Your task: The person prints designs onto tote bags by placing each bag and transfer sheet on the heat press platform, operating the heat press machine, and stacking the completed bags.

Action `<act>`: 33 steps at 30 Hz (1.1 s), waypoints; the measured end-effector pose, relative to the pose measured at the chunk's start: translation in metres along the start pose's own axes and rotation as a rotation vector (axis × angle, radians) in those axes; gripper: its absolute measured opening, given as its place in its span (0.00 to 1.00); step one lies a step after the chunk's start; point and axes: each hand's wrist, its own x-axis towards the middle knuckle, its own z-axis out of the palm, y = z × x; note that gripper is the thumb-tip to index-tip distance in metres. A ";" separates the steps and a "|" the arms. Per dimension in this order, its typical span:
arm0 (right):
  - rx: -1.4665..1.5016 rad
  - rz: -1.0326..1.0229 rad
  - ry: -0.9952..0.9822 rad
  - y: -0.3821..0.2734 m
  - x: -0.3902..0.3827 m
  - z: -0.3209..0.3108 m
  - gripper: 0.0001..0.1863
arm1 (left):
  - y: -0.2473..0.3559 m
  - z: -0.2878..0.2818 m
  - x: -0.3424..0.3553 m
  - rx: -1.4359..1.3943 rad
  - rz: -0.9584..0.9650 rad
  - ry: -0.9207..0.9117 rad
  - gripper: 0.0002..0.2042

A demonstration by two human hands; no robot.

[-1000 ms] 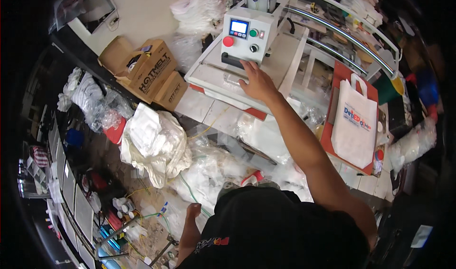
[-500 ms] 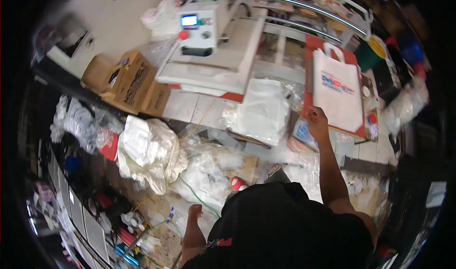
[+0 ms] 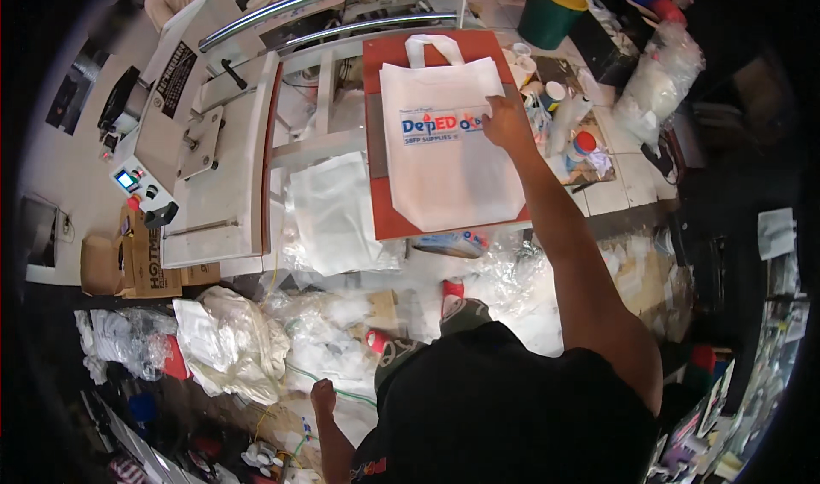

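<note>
A white tote bag (image 3: 453,185) with a loop handle lies flat on the red platen (image 3: 376,142) of a heat press. Blue and red printing (image 3: 431,126) runs across its upper part. My right hand (image 3: 509,127) is over the bag at the right end of this printing, its fingers bent in a pinch. Whatever may be between the fingertips is too small to make out. Low beside my body, away from the bench, my left hand (image 3: 324,397) is curled closed with nothing visible in it.
Left of the platen stands the press's control box (image 3: 139,181). White bags (image 3: 335,215) in clear plastic lie between. Farther right are a green bucket (image 3: 551,18), a red-capped bottle (image 3: 581,146) and cups. Cardboard boxes (image 3: 137,258) and plastic-wrapped bundles (image 3: 231,343) sit at left.
The view has swung right, so the platen and bag now sit near the middle. My right hand has moved from the platen's near left edge onto the bag beside the printing. My left hand stays low.
</note>
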 end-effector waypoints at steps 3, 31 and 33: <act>-0.101 -0.049 -0.053 0.020 0.028 0.019 0.16 | -0.009 0.021 -0.012 0.229 0.290 -0.022 0.06; 0.047 0.390 -0.676 -0.236 -0.236 0.367 0.35 | -0.076 0.000 -0.024 0.094 -0.071 -0.075 0.15; -0.079 0.576 -0.705 -0.244 -0.224 0.391 0.39 | -0.113 -0.015 -0.029 0.208 -0.207 -0.099 0.15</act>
